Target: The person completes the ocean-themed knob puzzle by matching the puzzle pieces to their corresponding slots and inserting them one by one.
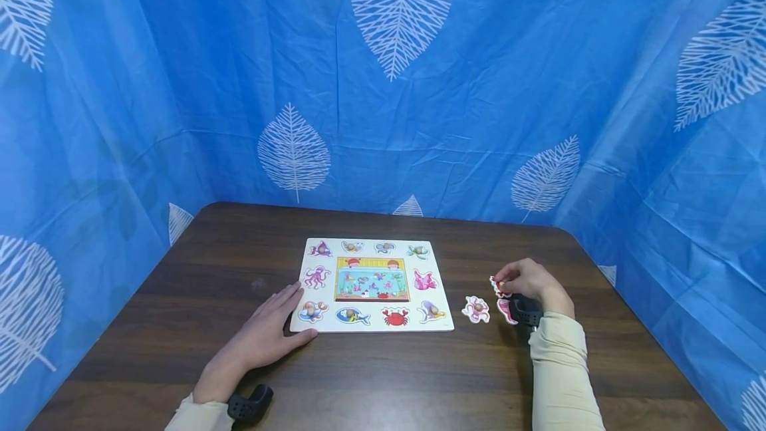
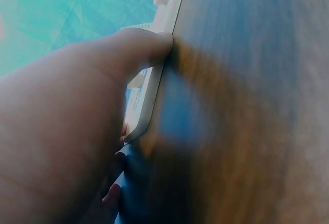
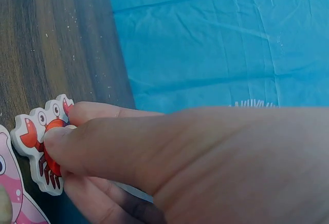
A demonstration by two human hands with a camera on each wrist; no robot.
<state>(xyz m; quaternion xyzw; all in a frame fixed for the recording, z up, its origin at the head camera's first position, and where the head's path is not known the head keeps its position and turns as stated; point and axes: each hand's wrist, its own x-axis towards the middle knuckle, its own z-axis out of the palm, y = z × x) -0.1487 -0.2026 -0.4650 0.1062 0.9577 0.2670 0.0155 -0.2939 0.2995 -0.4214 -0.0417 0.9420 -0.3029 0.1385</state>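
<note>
My right hand point(image 1: 529, 281) pinches a red crab puzzle piece point(image 3: 50, 144) between thumb and fingers, right of the board. Close beside it lies a pink sea-creature piece point(image 1: 505, 311), partly hidden by the wrist camera; its edge also shows in the right wrist view. A pink octopus piece point(image 1: 477, 309) with a knob lies between that and the wooden puzzle board point(image 1: 359, 249). My left hand point(image 1: 269, 328) touches the board's near left corner with fingers straight. Its thumb point(image 2: 149, 47) rests against the near edge in the left wrist view.
The board holds several knobbed pieces, while the red crab picture point(image 1: 395, 316), pink octopus picture point(image 1: 316, 277) and pink fish picture point(image 1: 425, 280) show no knob. A dark wooden table point(image 1: 383, 378) carries everything. Blue leaf-print cloth point(image 1: 383, 118) hangs behind and on both sides.
</note>
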